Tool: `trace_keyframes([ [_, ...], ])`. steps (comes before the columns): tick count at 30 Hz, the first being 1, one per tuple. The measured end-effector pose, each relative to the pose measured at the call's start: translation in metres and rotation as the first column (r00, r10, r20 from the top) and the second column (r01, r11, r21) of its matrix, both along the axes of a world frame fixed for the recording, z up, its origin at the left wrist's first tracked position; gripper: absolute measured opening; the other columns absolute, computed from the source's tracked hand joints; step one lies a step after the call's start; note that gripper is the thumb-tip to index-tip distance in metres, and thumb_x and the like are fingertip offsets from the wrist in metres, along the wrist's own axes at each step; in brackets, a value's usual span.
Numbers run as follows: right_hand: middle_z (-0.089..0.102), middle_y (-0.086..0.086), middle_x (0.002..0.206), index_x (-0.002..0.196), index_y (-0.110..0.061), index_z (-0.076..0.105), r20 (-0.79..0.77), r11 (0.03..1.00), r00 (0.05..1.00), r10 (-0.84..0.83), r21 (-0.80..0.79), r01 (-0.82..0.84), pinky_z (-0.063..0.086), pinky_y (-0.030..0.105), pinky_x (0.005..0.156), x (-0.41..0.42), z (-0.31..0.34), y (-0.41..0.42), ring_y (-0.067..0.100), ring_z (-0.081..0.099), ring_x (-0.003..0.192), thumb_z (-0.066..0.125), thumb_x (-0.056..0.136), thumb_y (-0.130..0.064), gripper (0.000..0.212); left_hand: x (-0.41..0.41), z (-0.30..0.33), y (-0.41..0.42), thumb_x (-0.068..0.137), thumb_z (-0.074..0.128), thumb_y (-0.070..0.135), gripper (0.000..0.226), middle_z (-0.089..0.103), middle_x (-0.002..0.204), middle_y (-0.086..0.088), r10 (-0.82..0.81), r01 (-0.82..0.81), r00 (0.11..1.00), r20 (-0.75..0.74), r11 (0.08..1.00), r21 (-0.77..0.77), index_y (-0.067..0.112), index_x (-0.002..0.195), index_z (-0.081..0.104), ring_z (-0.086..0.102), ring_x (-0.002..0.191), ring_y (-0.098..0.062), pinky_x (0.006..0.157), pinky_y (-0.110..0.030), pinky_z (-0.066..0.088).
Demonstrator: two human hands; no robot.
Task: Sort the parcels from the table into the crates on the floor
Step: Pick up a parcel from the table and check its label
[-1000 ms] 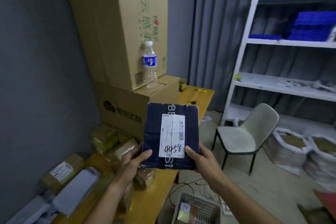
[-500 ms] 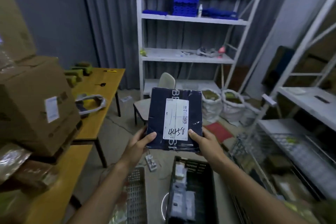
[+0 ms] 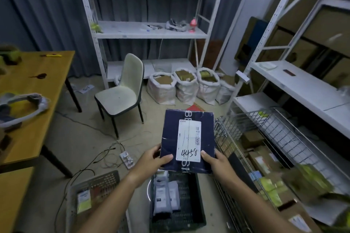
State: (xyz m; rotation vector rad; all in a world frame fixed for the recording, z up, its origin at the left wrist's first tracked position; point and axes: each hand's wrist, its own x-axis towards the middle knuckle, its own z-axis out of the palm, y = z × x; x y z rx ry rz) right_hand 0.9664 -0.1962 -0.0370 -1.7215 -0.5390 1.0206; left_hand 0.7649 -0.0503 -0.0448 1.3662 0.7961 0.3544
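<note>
A dark blue parcel with a white label reading "4458" is held up in front of me by both hands. My left hand grips its lower left corner, thumb on top. My right hand grips its lower right corner the same way. Straight below the parcel, on the floor, lies a dark crate with several grey and white bags in it. Left of that stands a grey crate holding a small packet. A wire crate with boxes is on the right.
The yellow table runs along the left edge. A white chair stands ahead, with white sacks behind it. White shelving fills the back and the right side. A power strip and cables lie on the floor.
My view has swung right and downward, from the table and stacked cartons to the shelves and floor crates. The blue parcel stays in both hands, now over the dark crate.
</note>
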Motion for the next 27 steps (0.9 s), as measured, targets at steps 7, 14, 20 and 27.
trace_keyframes([
  [7, 0.077, -0.015, 0.105, 0.123, -0.034, 0.064, -0.079, 0.985, 0.996, 0.045, -0.161, -0.058, 0.053, 0.022, 0.071, 0.020, -0.084, 0.035, 0.005, 0.075, 0.091, 0.061, 0.101, -0.029, 0.022, 0.016, -0.092, 0.032, 0.093, 0.069, 0.012, 0.033, 0.076, 0.112, 0.003, -0.010, -0.008, 0.993, -0.119, 0.989, -0.147, 0.021, 0.124, 0.063, 0.072, 0.105, -0.017, 0.098, -0.039, 0.055],
  [14, 0.078, -0.003, 0.110, 0.137, -0.016, 0.060, -0.251, 0.941, 0.954, 0.166, -0.250, -0.230, 0.060, 0.035, 0.088, 0.052, -0.217, 0.067, 0.019, 0.076, 0.098, 0.084, 0.070, -0.042, 0.075, 0.028, -0.228, 0.045, 0.073, 0.082, 0.026, 0.045, 0.078, 0.106, 0.003, -0.007, -0.061, 0.968, -0.250, 0.964, -0.260, 0.019, 0.116, 0.069, 0.072, 0.104, -0.016, 0.103, -0.043, 0.052],
  [20, 0.068, -0.001, 0.130, 0.143, -0.023, 0.051, -0.401, 0.914, 0.903, 0.156, -0.287, -0.286, 0.059, 0.032, 0.090, 0.077, -0.360, 0.092, 0.021, 0.070, 0.110, 0.094, 0.060, -0.043, 0.096, 0.044, -0.366, 0.061, 0.037, 0.093, 0.064, 0.095, 0.076, 0.110, 0.013, 0.007, -0.121, 0.953, -0.302, 0.924, -0.363, 0.026, 0.120, 0.068, 0.069, 0.106, -0.005, 0.099, -0.027, 0.052],
  [27, 0.076, -0.005, 0.113, 0.129, -0.023, 0.061, -0.446, 0.904, 0.887, 0.118, -0.323, -0.282, 0.058, 0.024, 0.080, 0.106, -0.519, 0.107, 0.017, 0.073, 0.103, 0.083, 0.080, -0.017, 0.053, 0.063, -0.506, 0.058, 0.044, 0.097, 0.048, 0.076, 0.078, 0.102, 0.002, 0.094, -0.211, 0.938, -0.333, 0.918, -0.335, 0.023, 0.112, 0.075, 0.073, 0.099, -0.011, 0.086, -0.022, 0.055],
])
